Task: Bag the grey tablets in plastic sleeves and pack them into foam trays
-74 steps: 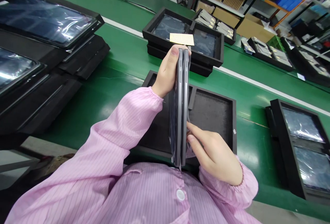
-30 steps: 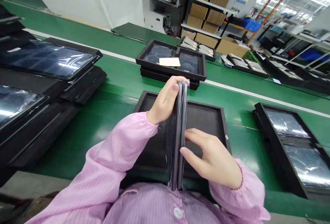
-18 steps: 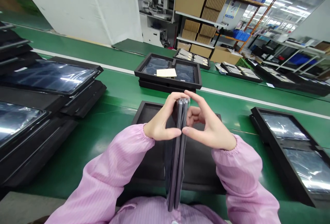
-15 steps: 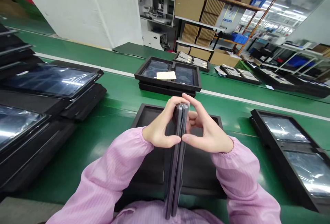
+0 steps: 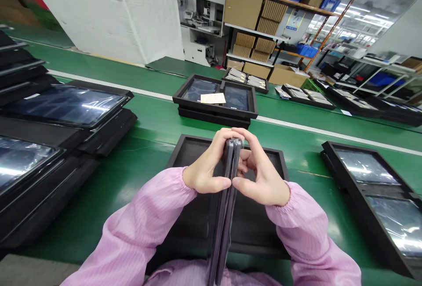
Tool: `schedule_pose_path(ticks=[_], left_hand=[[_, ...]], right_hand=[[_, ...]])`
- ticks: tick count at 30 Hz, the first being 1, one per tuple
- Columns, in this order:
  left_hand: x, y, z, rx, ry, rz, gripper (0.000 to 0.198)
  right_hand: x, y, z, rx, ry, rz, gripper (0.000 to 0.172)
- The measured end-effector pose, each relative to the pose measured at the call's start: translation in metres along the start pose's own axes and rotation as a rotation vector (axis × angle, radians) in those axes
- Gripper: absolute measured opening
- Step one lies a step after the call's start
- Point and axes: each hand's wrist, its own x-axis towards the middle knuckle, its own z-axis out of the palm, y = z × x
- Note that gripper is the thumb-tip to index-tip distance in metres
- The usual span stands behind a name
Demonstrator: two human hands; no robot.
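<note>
Two thin grey tablets [image 5: 223, 224] in clear film stand on edge, pressed flat together, in front of my chest. My left hand [image 5: 206, 167] clasps their left side near the top, thumb on the near edge. On the right side my right hand [image 5: 259, 174] grips them at the same height, fingers curled over the top. Under them lies an empty black foam tray [image 5: 184, 154] on the green belt.
Stacks of black trays with bagged tablets [image 5: 62, 108] fill the left. Another stacked tray [image 5: 216, 103] with a small yellow sheet [image 5: 212, 98] lies across the belt. A tray of tablets [image 5: 372, 180] lies at the right. Shelves with cartons [image 5: 250, 0] stand behind.
My right hand slid up from the lower edge of the tablets to their top, opposite my left hand. The view tilted up, and the tablets sank lower.
</note>
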Motion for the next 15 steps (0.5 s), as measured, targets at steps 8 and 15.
schedule_pose_path(ticks=[8, 15], left_hand=[[-0.0005, -0.0025, -0.0028, 0.338, 0.076, 0.183, 0.057], [-0.0028, 0.0013, 0.0067, 0.335, 0.115, 0.162, 0.05]], right_hand=[[-0.001, -0.005, 0.0035, -0.023, 0.058, -0.028, 0.059], [-0.0038, -0.0025, 0.0079, 0.006, 0.096, -0.014, 0.055]])
